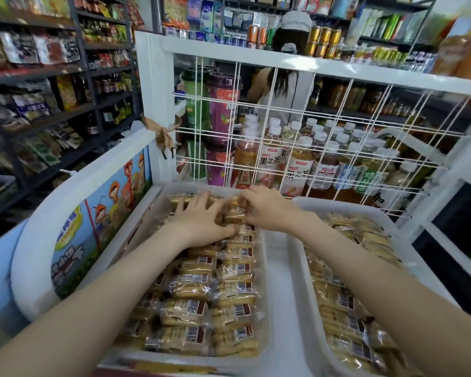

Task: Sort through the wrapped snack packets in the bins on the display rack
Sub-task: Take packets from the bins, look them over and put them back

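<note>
Two white plastic bins sit side by side on the display rack. The left bin point(158, 198) is filled with rows of clear-wrapped biscuit packets point(201, 303) with barcodes. The right bin point(386, 216) holds more of the same packets point(337, 295). Both my hands reach into the far end of the left bin. My left hand point(201, 221) lies flat with spread fingers on the packets there. My right hand point(267, 210) has its fingers curled round a packet point(233, 217) between the two hands.
A white wire grid point(310, 137) stands just behind the bins, with bottled teas point(297, 161) and tall cups point(223, 110) beyond it. A person point(283, 85) stands behind the rack. Dark shelves of snacks point(38, 104) fill the left side.
</note>
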